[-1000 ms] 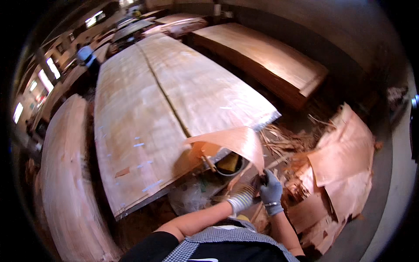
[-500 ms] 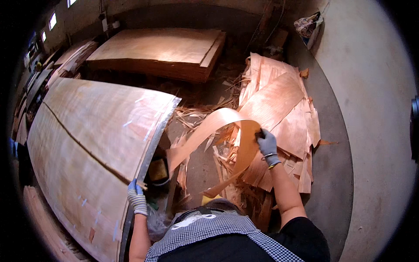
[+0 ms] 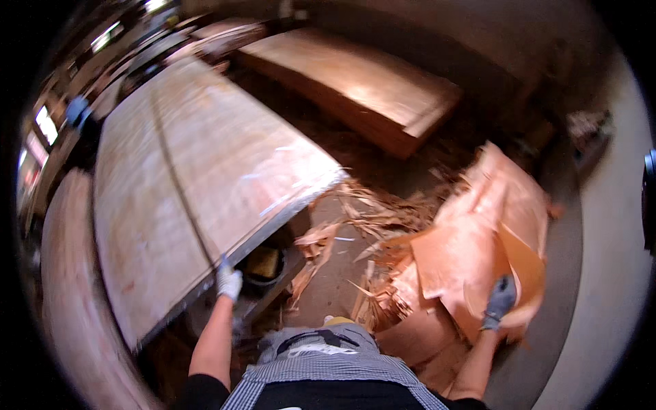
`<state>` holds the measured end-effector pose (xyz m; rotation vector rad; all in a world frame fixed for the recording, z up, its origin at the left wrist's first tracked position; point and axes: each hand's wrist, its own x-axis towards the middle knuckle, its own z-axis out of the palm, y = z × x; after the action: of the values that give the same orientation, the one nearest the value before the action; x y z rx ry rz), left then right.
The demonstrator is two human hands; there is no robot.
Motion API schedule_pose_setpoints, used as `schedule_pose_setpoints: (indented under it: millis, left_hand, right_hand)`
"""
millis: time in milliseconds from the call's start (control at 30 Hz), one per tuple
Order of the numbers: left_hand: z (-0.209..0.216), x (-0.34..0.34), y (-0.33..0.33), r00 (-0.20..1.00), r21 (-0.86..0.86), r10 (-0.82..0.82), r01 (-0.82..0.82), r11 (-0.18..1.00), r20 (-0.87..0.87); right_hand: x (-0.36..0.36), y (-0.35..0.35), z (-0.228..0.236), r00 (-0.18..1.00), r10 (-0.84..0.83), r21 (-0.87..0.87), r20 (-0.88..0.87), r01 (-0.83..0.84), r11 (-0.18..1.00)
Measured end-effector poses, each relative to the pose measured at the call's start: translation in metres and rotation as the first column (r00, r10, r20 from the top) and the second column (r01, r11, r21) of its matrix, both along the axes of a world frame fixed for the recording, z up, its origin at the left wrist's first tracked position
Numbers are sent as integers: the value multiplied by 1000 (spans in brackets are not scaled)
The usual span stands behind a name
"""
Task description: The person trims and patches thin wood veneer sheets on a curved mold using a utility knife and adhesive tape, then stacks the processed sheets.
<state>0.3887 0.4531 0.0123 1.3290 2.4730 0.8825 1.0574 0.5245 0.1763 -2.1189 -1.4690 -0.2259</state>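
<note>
My left hand (image 3: pixel 229 281), in a pale glove with blue fingertips, is closed at the metal-edged side of a broad wood veneer sheet (image 3: pixel 205 164). It is beside the end of a long dark slit across the sheet; what it grips is too blurred to make out. Out to the right, my right hand (image 3: pixel 502 301), in a grey glove, is closed on a veneer strip (image 3: pixel 525 266), which curls round it in orange and lies over the veneer pile (image 3: pixel 502 184). Blur partly hides the fingers.
A dark bucket (image 3: pixel 263 266) with something yellowish inside stands below the sheet's edge. Torn veneer scraps (image 3: pixel 376 212) litter the floor. At the back lies a thick veneer stack (image 3: pixel 355 68); more veneer (image 3: pixel 65 253) is at far left. A pale wall (image 3: pixel 608 273) borders the right.
My right hand has moved right and down, bringing the curled strip over the pile. My left hand stays at the sheet's edge. The whole view has swung round and blurred.
</note>
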Motion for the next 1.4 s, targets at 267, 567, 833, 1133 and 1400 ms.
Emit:
schedule_pose_setpoints:
  millis: [267, 567, 833, 1133, 1400]
  left_hand:
    - [91, 205, -26, 685, 252, -691, 643, 723, 233]
    - [144, 120, -107, 958, -275, -146, 213, 938, 245]
    - [108, 24, -189, 996, -167, -48, 35, 985, -79]
    - [107, -233, -333, 769, 257, 533, -468, 845, -353]
    - [10, -353, -439, 533, -302, 844, -797, 523, 56]
  right_hand:
    - [-276, 1, -109, -1, 74, 15, -997, -983, 184]
    - [-363, -36, -63, 21, -66, -33, -998, -981, 193]
    - [-409, -88, -62, -39, 428, 5, -903, -997, -80]
    - [-463, -191, -174, -19, 605, -148, -796, -963, -224]
    - [-481, -246, -181, 191, 641, -551, -744, -719, -425]
